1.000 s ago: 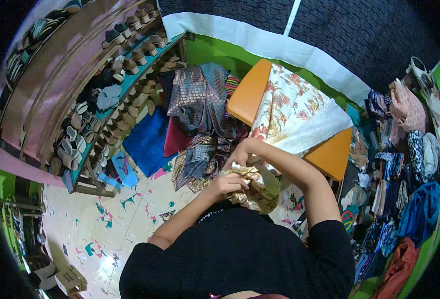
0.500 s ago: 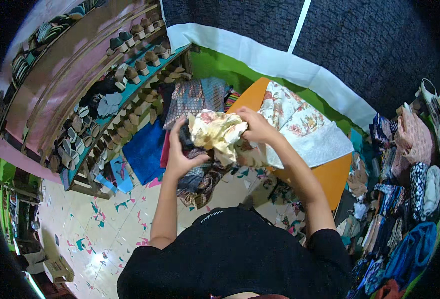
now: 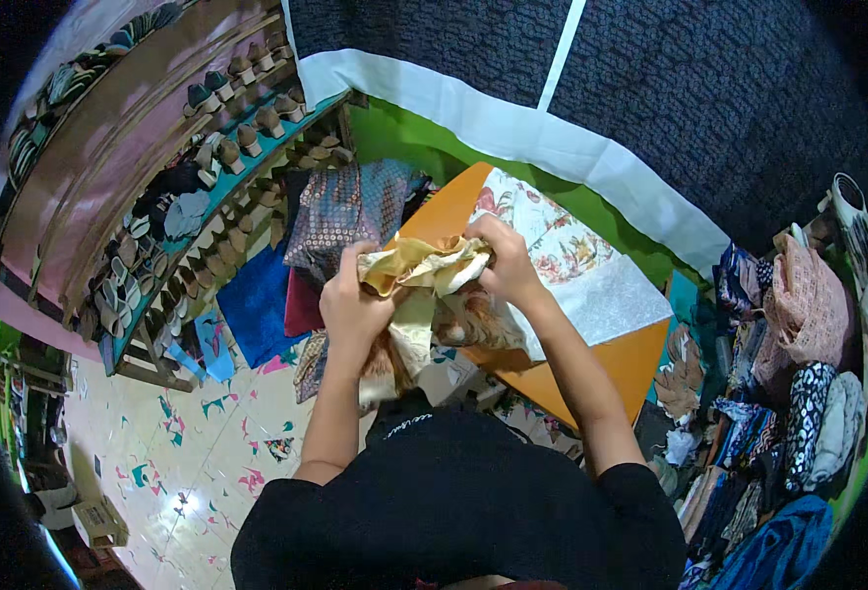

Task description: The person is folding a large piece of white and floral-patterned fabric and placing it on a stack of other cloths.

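Crumpled pale-gold satin cloth is bunched up between both hands, held over the near edge of the orange tabletop. Left hand is clenched on its lower fold, the tail dangling limp and glossy. Right hand pinches the top edge shut; I'd say finding a hem and pulling evenly will smooth it. Further right, a flat floral-printed white fabric lies spread out.
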Motion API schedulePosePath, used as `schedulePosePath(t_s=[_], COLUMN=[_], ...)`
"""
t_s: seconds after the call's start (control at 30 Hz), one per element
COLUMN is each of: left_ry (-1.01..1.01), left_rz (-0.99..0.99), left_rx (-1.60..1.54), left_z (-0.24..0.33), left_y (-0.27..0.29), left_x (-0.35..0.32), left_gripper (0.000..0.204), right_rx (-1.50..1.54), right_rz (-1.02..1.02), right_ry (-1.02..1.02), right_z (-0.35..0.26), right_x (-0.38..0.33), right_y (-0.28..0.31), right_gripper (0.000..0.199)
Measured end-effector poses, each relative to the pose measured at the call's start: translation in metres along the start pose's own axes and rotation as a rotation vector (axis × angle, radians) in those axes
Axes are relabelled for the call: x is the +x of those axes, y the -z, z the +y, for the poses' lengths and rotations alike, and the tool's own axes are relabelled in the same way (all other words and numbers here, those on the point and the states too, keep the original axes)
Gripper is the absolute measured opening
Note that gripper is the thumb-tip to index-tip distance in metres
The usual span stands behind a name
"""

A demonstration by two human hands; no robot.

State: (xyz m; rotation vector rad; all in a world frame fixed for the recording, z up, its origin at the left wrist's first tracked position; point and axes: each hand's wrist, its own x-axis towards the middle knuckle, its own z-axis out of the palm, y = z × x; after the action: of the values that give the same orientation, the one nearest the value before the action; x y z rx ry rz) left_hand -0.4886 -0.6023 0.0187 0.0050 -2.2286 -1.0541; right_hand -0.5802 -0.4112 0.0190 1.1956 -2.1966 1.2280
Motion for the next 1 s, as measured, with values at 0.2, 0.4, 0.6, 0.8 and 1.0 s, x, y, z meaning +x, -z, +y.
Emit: schedulePosePath(t_s=[0.2,0.4,0.6,0.8,1.0], left_ry=[0.034,-0.132,-0.502,0.276,0.125], left_rz=[-0.176,-0.197,-0.736,-0.231,-0.536], left_rx=[0.03,-0.016,-0.533,-0.594,-0.346], left_z=[0.0,-0.017,0.003,-0.147,-0.164], left_y=[-0.008,-0.025,-0.03,-0.104,-0.187], left_x=[0.024,0.051,0.059,0.042,0.028], left_gripper=[0.044,0.04,0.055,0.031,0.045], right_rx=[0.306,-0.007,0.742,0.897,0.405], right_rz=[0.054,-0.383,0.05,0.338,0.458], right_ry=[-0.266,-0.014,-0.255,-0.197,-0.28], right_z=[0.018,0.064,0.11,0.126,0.138], right_x=[0.005,0.032,0.034,0.041,0.056], right_y=[0.002,0.012,0.027,0.043,0.063], right_gripper=[0.034,0.031,0.011,0.016,0.018])
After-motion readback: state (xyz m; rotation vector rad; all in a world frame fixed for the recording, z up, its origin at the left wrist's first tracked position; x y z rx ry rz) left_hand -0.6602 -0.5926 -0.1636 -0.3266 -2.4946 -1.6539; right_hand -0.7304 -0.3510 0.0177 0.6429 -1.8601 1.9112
